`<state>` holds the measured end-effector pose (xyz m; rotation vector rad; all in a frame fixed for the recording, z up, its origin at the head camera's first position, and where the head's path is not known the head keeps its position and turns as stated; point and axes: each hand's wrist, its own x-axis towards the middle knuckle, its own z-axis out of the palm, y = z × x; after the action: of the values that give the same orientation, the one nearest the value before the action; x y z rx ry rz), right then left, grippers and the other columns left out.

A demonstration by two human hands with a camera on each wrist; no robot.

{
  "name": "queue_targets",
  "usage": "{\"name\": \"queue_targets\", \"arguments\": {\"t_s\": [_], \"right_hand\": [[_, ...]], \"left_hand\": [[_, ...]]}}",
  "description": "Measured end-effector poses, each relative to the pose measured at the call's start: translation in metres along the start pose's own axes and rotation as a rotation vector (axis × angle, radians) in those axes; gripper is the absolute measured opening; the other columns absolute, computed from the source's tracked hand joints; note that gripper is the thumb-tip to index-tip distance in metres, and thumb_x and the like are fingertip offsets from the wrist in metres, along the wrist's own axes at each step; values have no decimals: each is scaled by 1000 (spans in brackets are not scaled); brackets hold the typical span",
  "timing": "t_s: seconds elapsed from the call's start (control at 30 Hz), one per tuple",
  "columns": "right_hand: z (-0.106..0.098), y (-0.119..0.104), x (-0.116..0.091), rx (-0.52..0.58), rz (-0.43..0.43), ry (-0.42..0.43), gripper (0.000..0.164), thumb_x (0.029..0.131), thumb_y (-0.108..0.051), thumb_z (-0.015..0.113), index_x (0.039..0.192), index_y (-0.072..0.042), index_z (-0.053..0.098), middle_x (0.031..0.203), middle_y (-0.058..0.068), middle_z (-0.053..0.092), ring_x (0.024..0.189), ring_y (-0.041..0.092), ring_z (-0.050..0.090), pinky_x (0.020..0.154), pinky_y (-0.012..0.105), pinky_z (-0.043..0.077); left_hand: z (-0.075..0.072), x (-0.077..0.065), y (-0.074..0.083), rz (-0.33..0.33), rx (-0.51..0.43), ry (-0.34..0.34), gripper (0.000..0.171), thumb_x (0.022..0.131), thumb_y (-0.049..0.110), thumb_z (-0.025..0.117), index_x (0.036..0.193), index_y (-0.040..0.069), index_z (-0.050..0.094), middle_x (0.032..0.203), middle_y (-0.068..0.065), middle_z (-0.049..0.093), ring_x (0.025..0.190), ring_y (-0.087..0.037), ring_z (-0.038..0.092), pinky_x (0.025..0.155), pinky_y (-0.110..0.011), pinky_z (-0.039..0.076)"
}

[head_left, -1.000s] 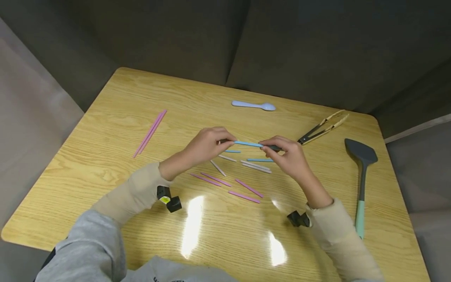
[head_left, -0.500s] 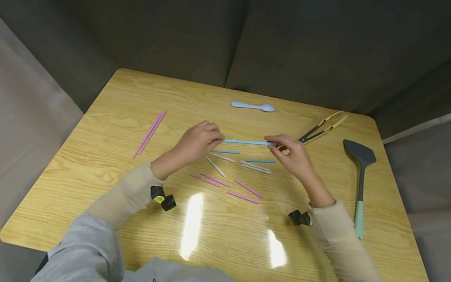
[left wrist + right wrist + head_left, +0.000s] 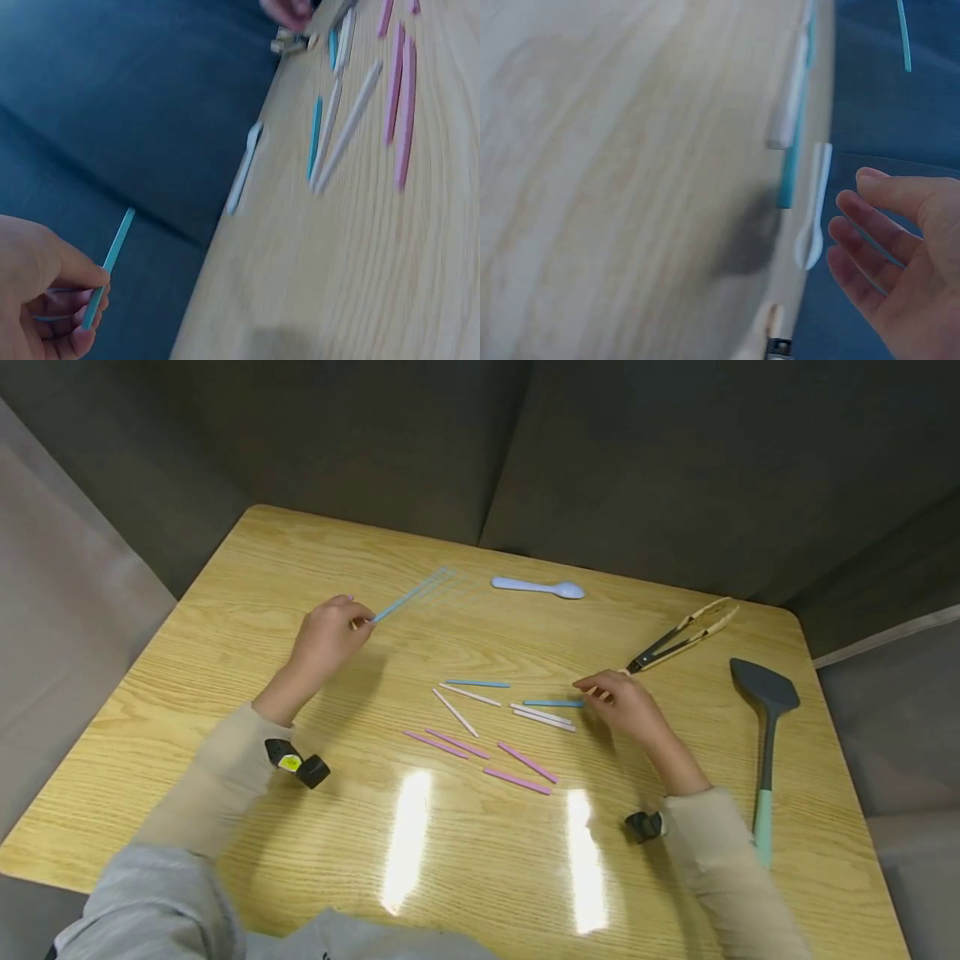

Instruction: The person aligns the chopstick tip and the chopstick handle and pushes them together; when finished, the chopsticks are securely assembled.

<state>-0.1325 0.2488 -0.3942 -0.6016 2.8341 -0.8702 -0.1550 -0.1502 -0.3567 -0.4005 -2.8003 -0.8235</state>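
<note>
My left hand (image 3: 327,635) pinches one end of a long thin blue chopstick (image 3: 112,255), raised over the left back of the table. Its far end is motion-blurred in the head view. Behind that hand, the long pink chopsticks (image 3: 350,599) are almost wholly hidden. My right hand (image 3: 618,700) hovers above the right end of a short blue stick (image 3: 552,702), its fingers loosely bent around nothing, as the right wrist view (image 3: 900,247) confirms. Another short blue stick (image 3: 477,683), several white sticks (image 3: 542,718) and several pink sticks (image 3: 517,781) lie mid-table.
At the back lies a pale lilac spoon (image 3: 537,587). Tongs (image 3: 678,639) with tan tips lie just beyond my right hand. A dark turner (image 3: 767,685) with a green handle rests along the right side. Dark curtains (image 3: 480,452) stand behind the table (image 3: 225,610).
Both hands held the blue chopstick between them; the right let go. The left carried it left and away, its far end swinging toward the back. My right hand sank slightly toward the table.
</note>
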Motion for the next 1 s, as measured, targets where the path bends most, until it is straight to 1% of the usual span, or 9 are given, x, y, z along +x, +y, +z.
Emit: {"name": "queue_targets", "arguments": {"t_s": [0.03,0.13,0.17,0.27,0.37,0.5,0.67,0.83,1.0], "right_hand": [[2,3,0,-2,-1,-7,23,86,-1,56,108,0,62,101,16,60,87,28,55,73,41,48],[9,8,2,-24,-12,-25,22,84,0,58,105,-1,64,101,16,60,90,30,55,77,43,46],[10,10,3,-36,-18,-28,21,83,0,60,104,-2,64,101,15,61,92,30,55,79,44,45],[15,13,4,-73,-31,-45,20,82,-2,62,101,-3,65,101,15,61,95,31,54,82,46,43],[18,14,6,-88,-26,-65,18,82,-2,62,100,-3,66,98,14,61,93,31,54,79,44,44],[20,14,9,-98,-13,-84,17,83,-2,61,99,-2,66,96,13,59,90,29,53,76,42,45],[21,14,12,-142,-23,-91,15,82,-1,62,97,-3,65,96,13,59,91,30,52,77,44,44],[23,15,16,-191,-17,-97,13,81,-4,64,94,-5,64,94,12,58,90,29,52,77,43,43],[26,14,19,-204,-17,-81,10,81,-6,64,91,-5,64,91,11,58,87,28,53,76,42,44]], "left_hand": [[-1,-1,-5,-12,7,17,14,84,1,58,91,-9,66,80,-18,59,70,-28,57,60,-36,49],[-1,-3,-20,-35,35,51,14,83,-2,57,88,-12,65,78,-23,60,68,-32,59,58,-38,50],[-1,-4,-24,-50,38,51,14,83,-2,56,87,-13,64,79,-24,60,67,-33,58,59,-39,51],[1,-6,-35,-112,49,30,15,83,-3,54,86,-15,63,82,-28,60,73,-37,59,64,-43,51],[3,-8,-44,-171,53,5,18,83,-4,50,87,-16,62,85,-30,59,77,-39,57,67,-45,50],[6,-11,-53,-212,64,4,19,82,-4,48,85,-17,62,83,-30,58,74,-37,55,66,-45,49],[9,-14,-61,-233,81,-7,19,80,-5,47,80,-17,62,76,-28,57,63,-31,50,57,-40,46],[13,-15,-68,-285,108,-50,18,80,-2,48,84,-13,61,80,-27,59,67,-32,53,60,-43,46],[16,-16,-73,-327,125,-108,13,81,1,53,86,-10,58,81,-26,58,70,-35,55,60,-44,46]]}}
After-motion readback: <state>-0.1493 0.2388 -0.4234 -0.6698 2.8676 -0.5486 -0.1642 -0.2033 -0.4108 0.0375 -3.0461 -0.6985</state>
